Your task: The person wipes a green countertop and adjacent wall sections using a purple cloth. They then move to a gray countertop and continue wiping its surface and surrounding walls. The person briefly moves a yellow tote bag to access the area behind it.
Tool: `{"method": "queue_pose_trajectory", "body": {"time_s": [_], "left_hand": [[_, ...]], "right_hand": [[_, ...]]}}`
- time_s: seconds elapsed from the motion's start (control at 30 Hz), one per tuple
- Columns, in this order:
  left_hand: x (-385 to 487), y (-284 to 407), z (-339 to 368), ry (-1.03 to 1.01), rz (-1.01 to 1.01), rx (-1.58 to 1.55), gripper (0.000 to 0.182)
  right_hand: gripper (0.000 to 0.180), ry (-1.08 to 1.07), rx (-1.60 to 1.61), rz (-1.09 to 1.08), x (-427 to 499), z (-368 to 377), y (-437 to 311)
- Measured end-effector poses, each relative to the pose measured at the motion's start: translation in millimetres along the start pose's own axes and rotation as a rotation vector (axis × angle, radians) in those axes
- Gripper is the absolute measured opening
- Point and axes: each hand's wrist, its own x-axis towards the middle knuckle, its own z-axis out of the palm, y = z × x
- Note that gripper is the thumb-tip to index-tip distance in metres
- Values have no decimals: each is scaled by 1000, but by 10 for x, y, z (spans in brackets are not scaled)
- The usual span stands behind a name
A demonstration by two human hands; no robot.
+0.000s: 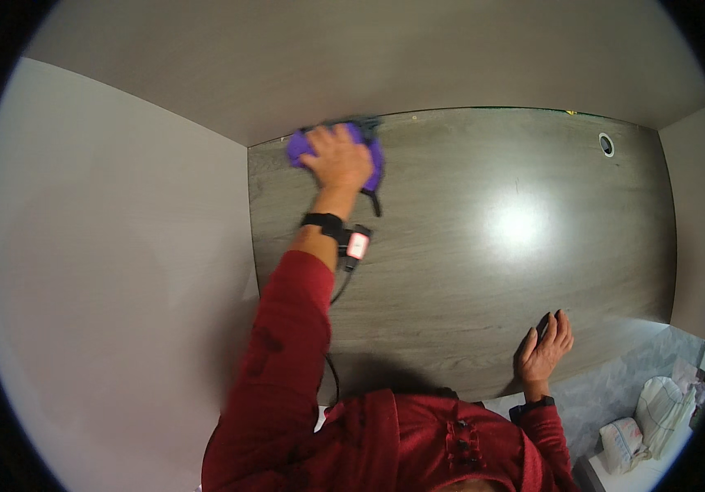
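My left hand presses down on a purple cloth with a dark grey, shaggy edge and a black strap or loop hanging from it. The cloth lies against the far left part of a grey wood-grain desktop, along the seam with the back panel. Hand and cloth are slightly blurred, and the palm hides much of the cloth. Near the front right edge, my right hand rests on the desktop with bent fingers, holding nothing.
Pale panels enclose the desktop at left, back and right. A round cable grommet sits at the far right. My left wrist carries a black strapped device with a trailing cable. White bags stand at lower right.
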Motion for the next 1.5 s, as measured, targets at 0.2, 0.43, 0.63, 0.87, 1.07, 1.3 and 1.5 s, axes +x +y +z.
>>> {"method": "queue_pose_trajectory", "body": {"time_s": [0.2,0.43,0.63,0.87,1.07,1.3,1.5], "left_hand": [[-449,1300,44,-3,433,-215,55],[-317,939,-139,-531,156,-1466,28],[6,-682,-150,303,65,-581,55],[-287,351,168,96,177,-168,63],[-589,2114,98,0,515,-181,65],[-734,3214,1,-92,698,-197,65],[-675,2796,-121,-130,615,-44,72]], "right_hand": [[48,55,17,-48,29,18,10],[49,29,28,2,14,-13,-14],[53,32,38,8,28,-12,-5],[52,25,82,21,59,-51,11],[51,4,139,26,88,-104,52],[52,6,207,16,92,-147,72],[50,85,221,21,275,-232,818]]}}
